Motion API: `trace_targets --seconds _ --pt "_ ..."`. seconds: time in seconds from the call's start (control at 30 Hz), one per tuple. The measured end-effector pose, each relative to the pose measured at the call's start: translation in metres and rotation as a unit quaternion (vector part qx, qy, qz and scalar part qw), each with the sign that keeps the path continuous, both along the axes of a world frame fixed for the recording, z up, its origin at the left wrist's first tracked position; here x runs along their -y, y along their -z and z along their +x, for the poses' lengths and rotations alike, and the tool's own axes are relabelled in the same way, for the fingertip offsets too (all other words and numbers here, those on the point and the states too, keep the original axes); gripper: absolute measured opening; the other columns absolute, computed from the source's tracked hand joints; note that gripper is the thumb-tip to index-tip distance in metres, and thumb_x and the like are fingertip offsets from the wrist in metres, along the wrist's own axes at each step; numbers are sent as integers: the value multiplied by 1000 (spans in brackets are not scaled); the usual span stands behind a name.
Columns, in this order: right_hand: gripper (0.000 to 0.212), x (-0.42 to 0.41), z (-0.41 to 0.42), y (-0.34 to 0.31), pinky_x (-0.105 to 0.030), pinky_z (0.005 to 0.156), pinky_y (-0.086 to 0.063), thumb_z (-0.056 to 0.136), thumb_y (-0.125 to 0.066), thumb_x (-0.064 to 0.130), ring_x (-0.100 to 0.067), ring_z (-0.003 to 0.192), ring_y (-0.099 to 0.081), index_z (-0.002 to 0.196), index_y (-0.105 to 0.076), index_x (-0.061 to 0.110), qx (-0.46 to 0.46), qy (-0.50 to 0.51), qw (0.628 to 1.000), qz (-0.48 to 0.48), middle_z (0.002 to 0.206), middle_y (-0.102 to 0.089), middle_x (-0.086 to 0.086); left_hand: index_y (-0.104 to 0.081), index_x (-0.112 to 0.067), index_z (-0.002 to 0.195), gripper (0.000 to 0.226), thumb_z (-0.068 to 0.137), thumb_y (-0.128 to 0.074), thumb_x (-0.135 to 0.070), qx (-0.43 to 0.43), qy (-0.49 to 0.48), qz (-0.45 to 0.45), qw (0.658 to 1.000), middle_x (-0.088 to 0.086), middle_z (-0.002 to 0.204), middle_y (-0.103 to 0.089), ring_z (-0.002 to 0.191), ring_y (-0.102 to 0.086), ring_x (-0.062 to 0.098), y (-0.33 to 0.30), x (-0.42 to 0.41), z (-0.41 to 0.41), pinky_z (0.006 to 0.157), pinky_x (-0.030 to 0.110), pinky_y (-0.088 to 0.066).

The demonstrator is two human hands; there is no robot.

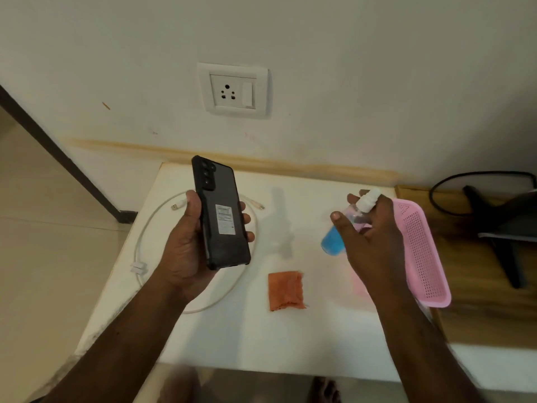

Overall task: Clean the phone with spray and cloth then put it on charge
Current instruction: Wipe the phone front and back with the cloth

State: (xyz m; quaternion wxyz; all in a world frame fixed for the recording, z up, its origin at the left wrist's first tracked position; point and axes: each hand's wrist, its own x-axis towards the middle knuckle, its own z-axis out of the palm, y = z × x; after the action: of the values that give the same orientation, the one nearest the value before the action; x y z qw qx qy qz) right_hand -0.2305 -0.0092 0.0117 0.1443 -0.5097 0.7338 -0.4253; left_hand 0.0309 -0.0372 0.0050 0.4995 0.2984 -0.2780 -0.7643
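Behind right hand (374,239), spray bottle (334,242) half-hidden.

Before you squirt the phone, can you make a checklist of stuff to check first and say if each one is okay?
1. Phone held firmly in the left hand: ok.
2. Bottle gripped in the right hand: ok.
3. Nozzle aimed at the phone: cannot tell, it is blurred.
4. Side to clean faces up: the back with its sticker faces up; screen hidden, cannot tell.
5. Cloth within reach on the table: ok.
6. Cable ready for charging: not ok, it lies loose and the wall socket is empty.
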Motion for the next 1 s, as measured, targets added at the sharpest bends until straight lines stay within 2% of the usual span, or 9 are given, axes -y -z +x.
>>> trace_targets --seconds 0.03,0.13,0.23,0.5,0.7,0.83,0.9,0.93,1.0 --pt "50 0 -1 3 -13 76 -50 81 -73 42 -15 93 -64 121 -51 21 -13 -2 1000 10 105 -60 10 -50 -12 143 75 91 -39 -65 -3 4 2 1000 15 121 -58 102 -59 30 -1 -1 -1 83 43 -58" --pt "45 2 -2 12 -28 88 -52 80 -79 31 -12 97 -61 116 -53 24 2 -27 999 45 107 -61 8 -46 -12 146 77 92 -31 -65 -6 19 10 1000 15 120 -56 99 -57 31 -4 -3 -1 78 42 -59" --pt "42 4 -3 21 -35 92 -51 78 -80 29 -15 96 -60 111 -54 24 -24 -29 996 86 105 -62 6 -43 -10 147 81 91 -29 -66 -5 34 16 999 16 122 -54 98 -56 32 -6 -5 -2 76 41 -59" --pt "48 3 0 21 -30 82 -50 69 -85 26 -14 89 -58 104 -52 30 -36 -38 991 123 101 -59 8 -44 -12 147 81 91 -30 -69 -1 42 30 999 14 123 -55 99 -56 32 -9 -7 -4 80 42 -59" --pt "65 1 1 16 -24 84 -44 68 -87 26 -16 101 -58 122 -51 26 -25 -51 989 139 109 -56 9 -42 -11 148 82 91 -27 -69 8 41 19 999 12 123 -54 98 -56 30 -11 -6 -3 79 40 -58" --pt "102 -5 -3 1 -28 99 -41 61 -91 38 -16 125 -46 144 -31 32 -22 -43 987 151 143 -44 5 -44 -12 148 82 91 -28 -69 3 41 22 999 12 122 -55 99 -55 31 -10 -6 -3 80 41 -58" --pt "94 -14 -3 -16 -21 88 -45 64 -86 49 -11 116 -47 140 -34 32 -23 9 998 63 136 -47 6 -45 -13 147 81 92 -27 -70 5 37 23 999 11 122 -56 101 -55 31 -11 -6 -2 81 41 -58" --pt "79 -21 0 -24 -18 80 -46 70 -80 52 -11 107 -51 133 -42 23 -43 30 998 -30 126 -53 3 -46 -14 147 80 92 -28 -70 5 35 25 999 11 122 -57 101 -55 31 -11 -6 -1 82 41 -57" --pt "48 -33 12 -38 -20 69 -46 84 -70 42 -11 87 -54 106 -55 2 -93 18 971 -220 98 -58 -5 -45 -15 147 80 92 -29 -71 12 30 26 999 10 122 -57 102 -54 30 -12 -6 0 82 41 -57"
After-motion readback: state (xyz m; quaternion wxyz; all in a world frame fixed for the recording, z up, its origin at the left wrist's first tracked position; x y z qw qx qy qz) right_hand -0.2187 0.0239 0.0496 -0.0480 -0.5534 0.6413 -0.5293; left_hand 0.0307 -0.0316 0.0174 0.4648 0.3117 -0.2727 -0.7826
